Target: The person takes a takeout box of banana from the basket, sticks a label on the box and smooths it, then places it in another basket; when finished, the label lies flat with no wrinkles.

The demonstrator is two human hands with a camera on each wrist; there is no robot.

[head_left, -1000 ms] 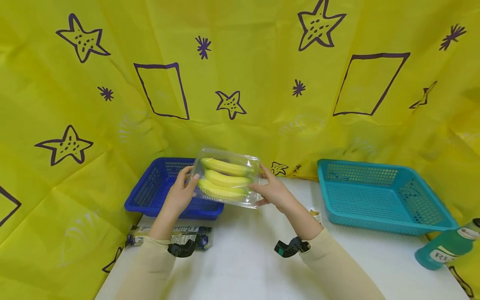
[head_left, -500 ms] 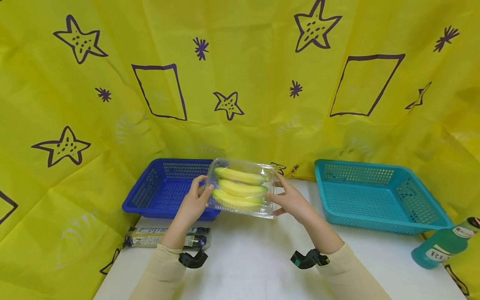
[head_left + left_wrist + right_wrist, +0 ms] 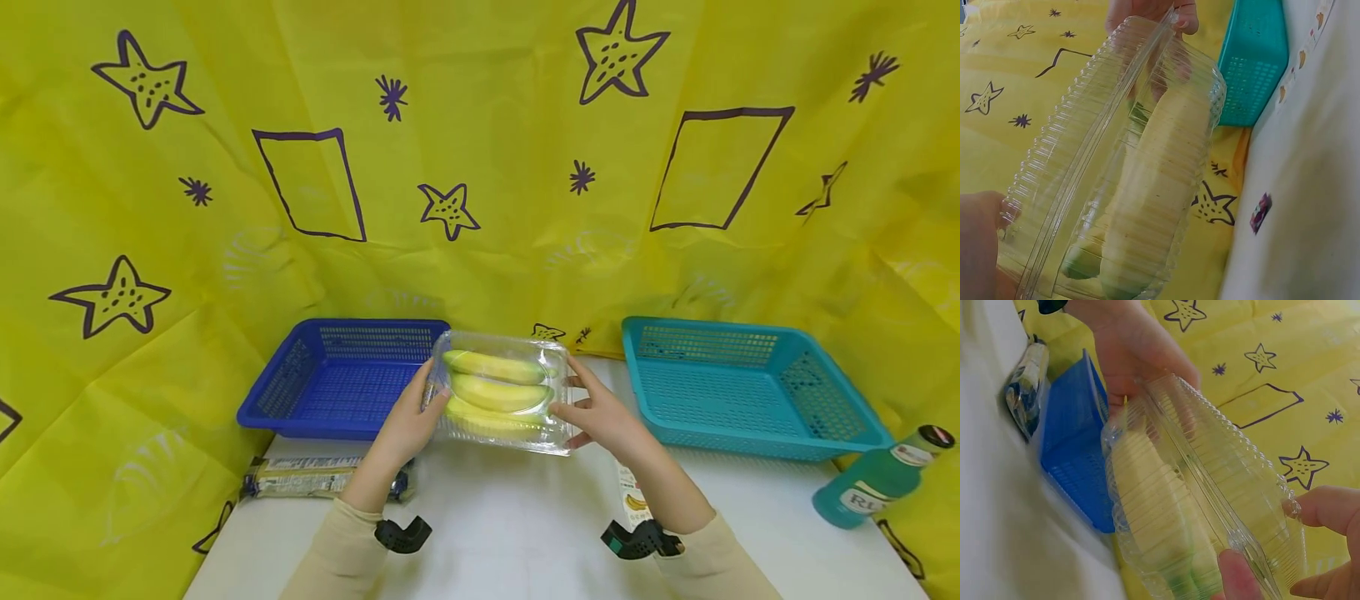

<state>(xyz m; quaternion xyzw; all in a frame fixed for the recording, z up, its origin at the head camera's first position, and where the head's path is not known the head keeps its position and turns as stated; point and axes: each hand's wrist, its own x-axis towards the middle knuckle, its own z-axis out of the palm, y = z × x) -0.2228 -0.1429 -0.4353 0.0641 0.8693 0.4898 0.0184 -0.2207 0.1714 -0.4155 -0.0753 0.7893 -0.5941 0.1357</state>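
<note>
Several yellow bananas with green ends lie inside a clear plastic clamshell box, held up in front of me above the white table. My left hand grips the box's left side, thumb on the near face. On the opposite side, my right hand holds it between thumb and fingers. In the left wrist view the box appears edge-on, its two halves meeting along a rim. From the right wrist, the right thumb presses near that rim, and the left hand shows at the far end.
A blue basket stands at the back left, a teal basket at the right. Beside the teal one leans a green bottle. Wrapped packs lie front left. A banana-printed strip lies by the right forearm. Yellow cloth hangs behind.
Both hands have carried the box of bananas rightward and lower, from in front of the blue basket to the space between the baskets. Their hold looks the same.
</note>
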